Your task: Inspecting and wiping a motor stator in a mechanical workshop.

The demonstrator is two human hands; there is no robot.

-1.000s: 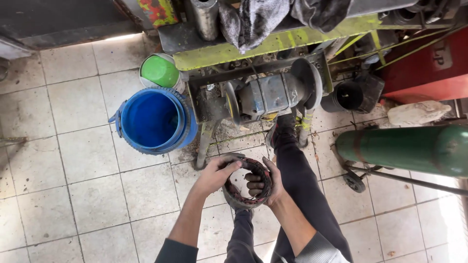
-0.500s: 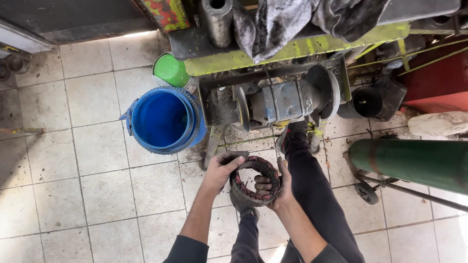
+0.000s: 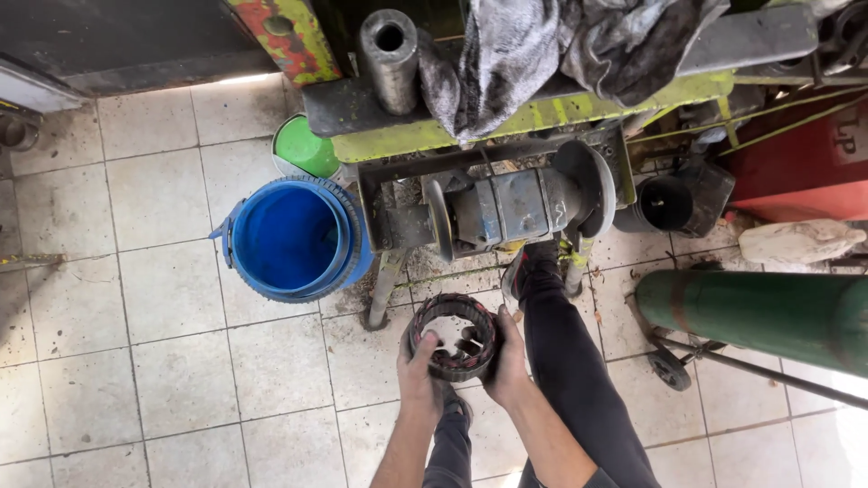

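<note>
From the head camera, looking straight down, both hands hold a round metal ring (image 3: 452, 337) with dark windings inside it. The left hand (image 3: 419, 369) grips the ring's left side, with the thumb on the rim. The right hand (image 3: 506, 361) grips the right side, and its fingers curl over the edge into the hole. The hands are apart, one on each side, both clamped on the ring. The ring is in the air above the tiled floor (image 3: 163, 361), in front of the person's dark trouser leg (image 3: 570, 361).

Just past the ring stands a grimy bench (image 3: 542, 113) with yellow-green paint. A grey motor (image 3: 515, 206) hangs under it. A dirty grey rag (image 3: 542, 45) lies over the top, and a metal pipe (image 3: 391, 54) sits beside the rag.

To the left of the bench a blue bucket (image 3: 294, 237) stands on the floor. A green lid (image 3: 307, 146) touches it at the back. On the right lies a green gas cylinder (image 3: 759, 312), maybe on a small cart, but that part is hard to see.
</note>
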